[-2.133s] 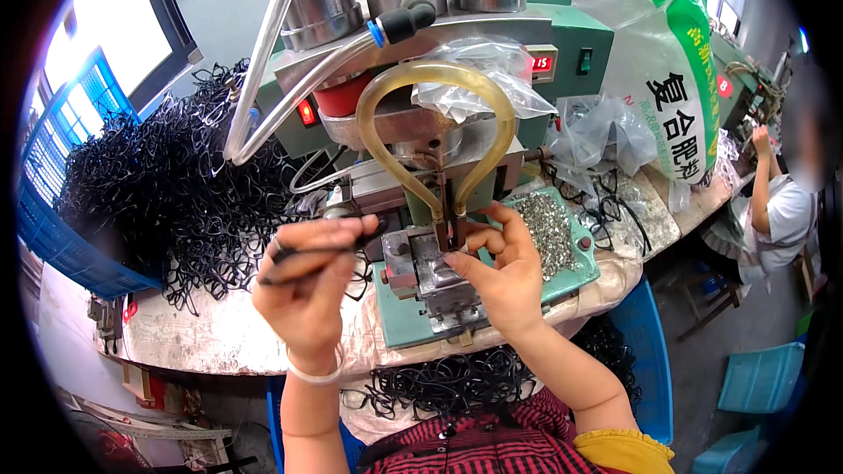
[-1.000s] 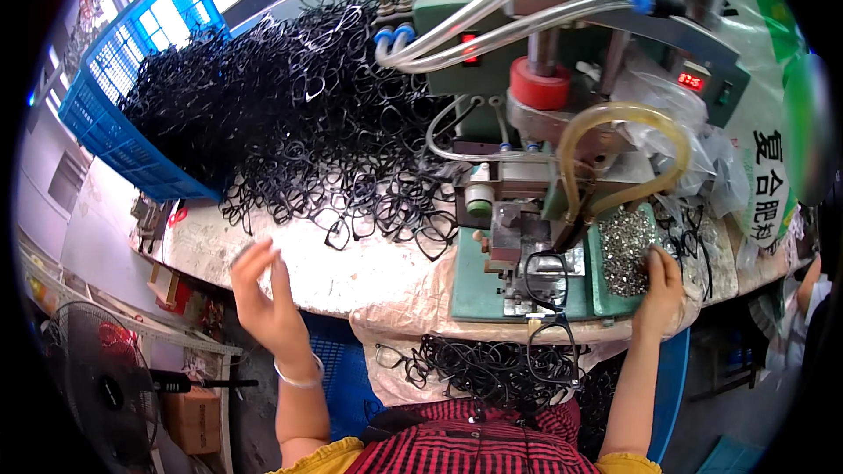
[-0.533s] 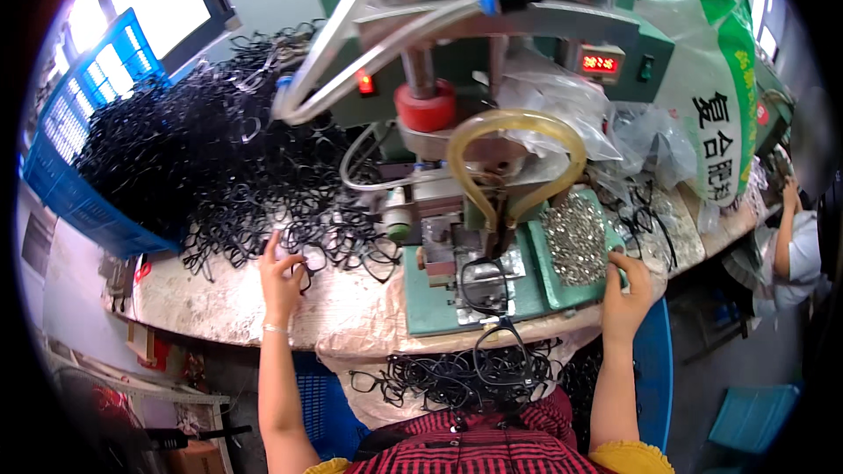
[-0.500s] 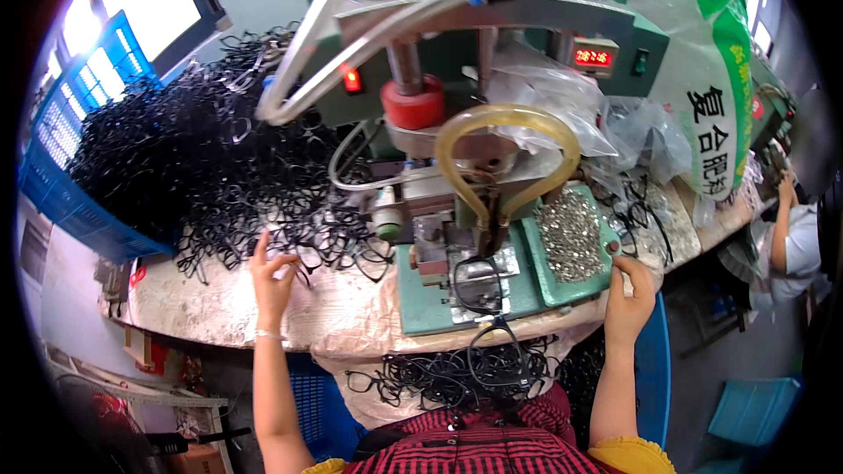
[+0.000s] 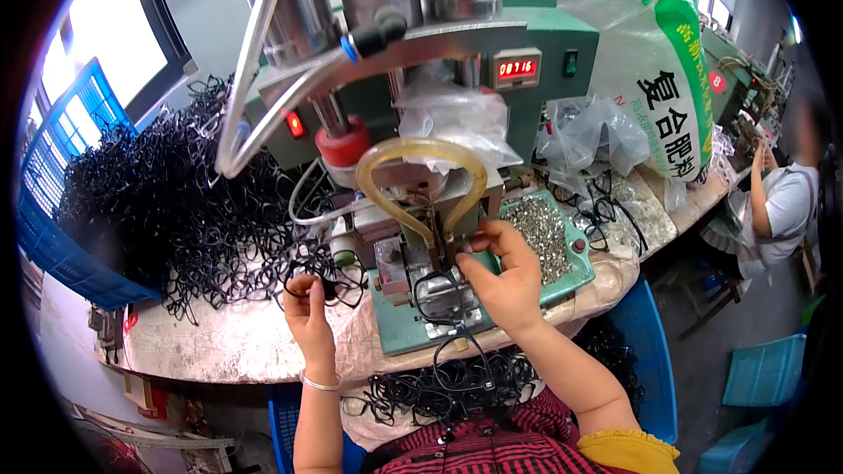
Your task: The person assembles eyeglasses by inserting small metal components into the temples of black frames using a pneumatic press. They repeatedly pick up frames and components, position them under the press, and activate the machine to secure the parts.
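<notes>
My left hand [image 5: 309, 320] pinches a black glasses frame [image 5: 349, 291] at the near edge of a big tangled pile of black glasses frames [image 5: 149, 193]. My right hand [image 5: 509, 281] reaches to the press's tool area, thumb and forefinger close together beside the metal jig [image 5: 394, 274]; anything between the fingertips is too small to make out. Another black glasses frame [image 5: 463, 329] sits with one rim at the jig and its other rim hanging over the green base [image 5: 399, 338]. Behind the right hand lies a green tray [image 5: 575, 274] of small metal pieces [image 5: 537, 226].
A green press [image 5: 558, 44] with a yellowish looped hose [image 5: 421, 147] stands ahead. A blue crate [image 5: 83, 237] tips at the left. More frames [image 5: 391, 399] lie in my lap. A white-green sack [image 5: 654, 61] is behind; a co-worker [image 5: 781, 202] sits far right.
My right hand has moved left from the green tray's edge to the jig. My left hand has closed on a glasses frame from the pile. The view has shifted rightward.
</notes>
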Action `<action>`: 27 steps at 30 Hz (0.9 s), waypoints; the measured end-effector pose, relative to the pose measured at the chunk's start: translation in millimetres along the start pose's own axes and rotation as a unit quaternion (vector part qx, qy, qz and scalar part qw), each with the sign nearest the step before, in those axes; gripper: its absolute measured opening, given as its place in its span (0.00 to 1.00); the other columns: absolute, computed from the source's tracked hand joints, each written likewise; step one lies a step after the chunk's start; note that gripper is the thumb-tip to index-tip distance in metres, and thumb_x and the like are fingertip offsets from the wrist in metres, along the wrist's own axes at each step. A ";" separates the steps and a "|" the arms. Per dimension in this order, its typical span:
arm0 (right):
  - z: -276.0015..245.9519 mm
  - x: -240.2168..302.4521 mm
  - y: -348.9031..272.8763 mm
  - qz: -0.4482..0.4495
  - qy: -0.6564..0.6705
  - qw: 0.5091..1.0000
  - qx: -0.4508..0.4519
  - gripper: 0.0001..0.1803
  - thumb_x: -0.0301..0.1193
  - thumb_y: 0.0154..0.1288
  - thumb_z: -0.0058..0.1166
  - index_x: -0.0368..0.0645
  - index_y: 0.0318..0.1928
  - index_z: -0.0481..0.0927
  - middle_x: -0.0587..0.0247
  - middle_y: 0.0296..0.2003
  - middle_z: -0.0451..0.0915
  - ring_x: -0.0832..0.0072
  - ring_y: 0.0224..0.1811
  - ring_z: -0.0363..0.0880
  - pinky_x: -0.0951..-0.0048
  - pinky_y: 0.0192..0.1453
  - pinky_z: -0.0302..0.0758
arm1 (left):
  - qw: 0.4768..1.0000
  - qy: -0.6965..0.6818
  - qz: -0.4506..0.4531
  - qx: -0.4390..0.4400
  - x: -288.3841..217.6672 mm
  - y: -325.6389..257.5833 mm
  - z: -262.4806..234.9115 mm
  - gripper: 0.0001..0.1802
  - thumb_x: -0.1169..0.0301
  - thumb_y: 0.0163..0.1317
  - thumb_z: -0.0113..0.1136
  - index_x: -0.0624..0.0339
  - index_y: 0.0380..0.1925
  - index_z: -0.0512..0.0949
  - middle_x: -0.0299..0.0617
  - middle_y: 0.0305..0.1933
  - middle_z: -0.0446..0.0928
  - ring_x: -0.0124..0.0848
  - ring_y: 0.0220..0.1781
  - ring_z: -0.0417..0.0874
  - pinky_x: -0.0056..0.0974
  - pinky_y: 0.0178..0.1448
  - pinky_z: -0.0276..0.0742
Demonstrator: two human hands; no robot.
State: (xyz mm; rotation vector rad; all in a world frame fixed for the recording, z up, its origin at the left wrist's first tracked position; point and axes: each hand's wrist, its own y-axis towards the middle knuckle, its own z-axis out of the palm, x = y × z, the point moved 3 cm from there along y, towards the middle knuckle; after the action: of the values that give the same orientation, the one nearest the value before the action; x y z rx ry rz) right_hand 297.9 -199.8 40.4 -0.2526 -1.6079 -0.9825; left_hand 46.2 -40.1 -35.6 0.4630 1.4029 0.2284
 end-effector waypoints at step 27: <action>-3.6 45.9 -12.2 0.081 0.171 0.971 0.146 0.34 0.19 0.61 0.57 0.34 0.67 0.63 0.53 0.56 0.79 0.69 0.63 0.75 0.67 0.69 0.67 | 0.885 0.076 0.386 0.249 -166.3 -17.7 90.4 0.04 0.76 0.57 0.67 0.58 0.33 0.84 0.43 0.38 0.86 0.29 0.32 0.81 0.44 0.50 0.79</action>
State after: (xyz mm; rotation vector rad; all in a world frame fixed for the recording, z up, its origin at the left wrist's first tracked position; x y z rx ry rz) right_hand 278.8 -225.6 75.7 -0.0091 -1.3682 -0.6142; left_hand 105.3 -141.7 113.7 1.4626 1.3616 0.5590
